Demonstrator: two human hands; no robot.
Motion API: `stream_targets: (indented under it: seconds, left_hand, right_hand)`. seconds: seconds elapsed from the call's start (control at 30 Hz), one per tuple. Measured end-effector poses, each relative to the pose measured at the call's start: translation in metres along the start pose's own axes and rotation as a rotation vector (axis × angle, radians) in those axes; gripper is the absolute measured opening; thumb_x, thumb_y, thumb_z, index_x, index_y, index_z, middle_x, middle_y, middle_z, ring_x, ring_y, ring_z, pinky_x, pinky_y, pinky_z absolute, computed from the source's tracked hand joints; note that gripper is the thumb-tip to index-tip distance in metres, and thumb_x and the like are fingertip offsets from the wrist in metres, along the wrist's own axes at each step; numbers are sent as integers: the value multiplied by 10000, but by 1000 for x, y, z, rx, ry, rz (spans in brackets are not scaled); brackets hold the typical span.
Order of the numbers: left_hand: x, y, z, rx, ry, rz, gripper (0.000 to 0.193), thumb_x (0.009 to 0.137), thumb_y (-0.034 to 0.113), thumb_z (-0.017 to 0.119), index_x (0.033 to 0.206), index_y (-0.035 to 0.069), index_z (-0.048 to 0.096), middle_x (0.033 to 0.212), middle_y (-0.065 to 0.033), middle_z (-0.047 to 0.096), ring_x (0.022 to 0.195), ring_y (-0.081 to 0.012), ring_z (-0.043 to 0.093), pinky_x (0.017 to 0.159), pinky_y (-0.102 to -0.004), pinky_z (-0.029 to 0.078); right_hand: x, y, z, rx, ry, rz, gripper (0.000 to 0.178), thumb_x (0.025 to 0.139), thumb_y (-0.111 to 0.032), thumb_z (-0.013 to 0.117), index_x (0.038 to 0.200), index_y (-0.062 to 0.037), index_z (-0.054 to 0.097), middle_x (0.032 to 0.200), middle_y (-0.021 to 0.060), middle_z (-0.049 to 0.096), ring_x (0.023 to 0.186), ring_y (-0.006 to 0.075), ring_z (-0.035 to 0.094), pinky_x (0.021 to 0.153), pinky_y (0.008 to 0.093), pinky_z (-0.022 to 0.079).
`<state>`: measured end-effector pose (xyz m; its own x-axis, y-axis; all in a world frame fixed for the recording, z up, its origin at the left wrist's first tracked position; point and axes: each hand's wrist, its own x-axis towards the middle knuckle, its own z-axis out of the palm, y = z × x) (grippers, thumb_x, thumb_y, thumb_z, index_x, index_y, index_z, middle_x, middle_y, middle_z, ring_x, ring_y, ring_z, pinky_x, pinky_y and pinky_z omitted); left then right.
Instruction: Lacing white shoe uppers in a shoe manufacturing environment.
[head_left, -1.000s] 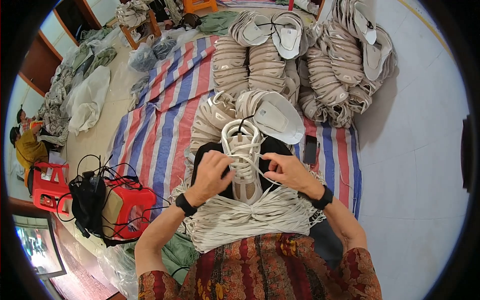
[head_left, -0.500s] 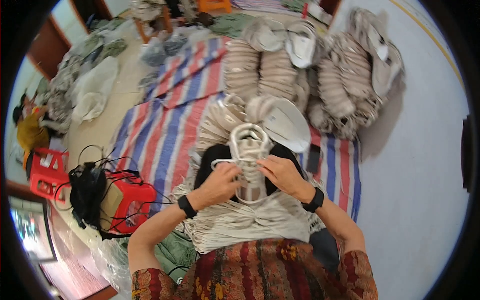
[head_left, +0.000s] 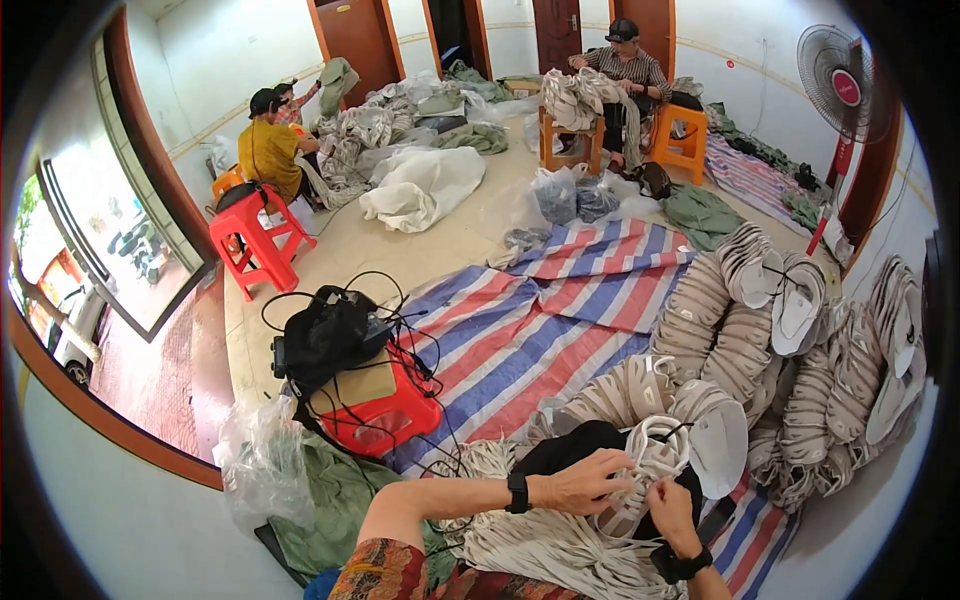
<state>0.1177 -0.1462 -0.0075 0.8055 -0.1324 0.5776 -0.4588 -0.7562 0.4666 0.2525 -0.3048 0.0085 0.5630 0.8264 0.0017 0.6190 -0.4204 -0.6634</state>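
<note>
A beige-and-white shoe upper (head_left: 655, 452) rests over my lap on a black cloth (head_left: 565, 450), its opening facing away from me. White lace runs through its eyelets. From the left, my left hand (head_left: 588, 482) reaches onto the lacing with bent fingers pinched on the shoelace. My right hand (head_left: 674, 512) closes thumb and fingers on the lace at the right side; its fingertips are partly hidden. A thick bundle of loose white shoelaces (head_left: 560, 550) lies across my lap below the upper. A dark watch band circles each wrist.
Stacked shoe uppers (head_left: 710, 320) stand ahead, with another pile (head_left: 825, 405) by the right wall. A striped tarp (head_left: 520, 330) covers the floor. Left is a red stool (head_left: 415, 425) bearing a black bag (head_left: 335, 335) and cables. Several people sit farther off among heaps; a fan stands back right.
My view has swung up and to the left, so the room, the doorway and other people now show. Both hands stay at the shoe upper's lacing, drawn closer over it.
</note>
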Motion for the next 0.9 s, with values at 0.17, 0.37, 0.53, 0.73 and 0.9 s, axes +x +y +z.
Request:
stream_targets:
  seconds: [0.17,0.37,0.53,0.73,0.9]
  left_hand:
    - [0,-11,-6,-41,65,-151,456,656,44,672,1075,77,495,1126,-156,423,1061,-344,420,912,-429,347]
    - [-1,-6,-1,-71,71,-180,457,655,38,674,1074,71,493,1126,-158,422,1062,-342,417,920,-415,347]
    - [4,-7,9,-110,85,-138,450,624,60,669,1043,53,504,1102,-167,424,1037,-341,421,893,-408,363]
    - [-2,-26,-12,-272,115,-368,372,612,72,611,978,26,567,958,-121,539,900,-274,505,823,-339,403]
    - [22,-31,7,-346,81,-512,271,748,116,615,991,16,550,886,-91,543,863,-193,510,785,-307,412]
  right_hand:
    - [-8,-15,-19,-394,72,-279,139,629,-100,624,718,-35,539,771,116,431,787,299,452,663,358,382]
    - [-21,-7,-22,-187,-107,-479,148,618,-77,626,670,-37,493,731,104,444,746,289,455,649,371,396]
    - [-35,15,-23,-511,60,-404,99,666,-44,571,740,-39,506,743,114,477,690,282,495,592,361,424]
    - [-2,13,3,-117,292,-332,156,800,-93,503,923,-8,546,822,160,586,749,293,577,635,371,460]
    - [-19,9,-23,345,-105,93,129,805,-124,573,838,-1,556,627,126,551,515,214,520,498,290,397]
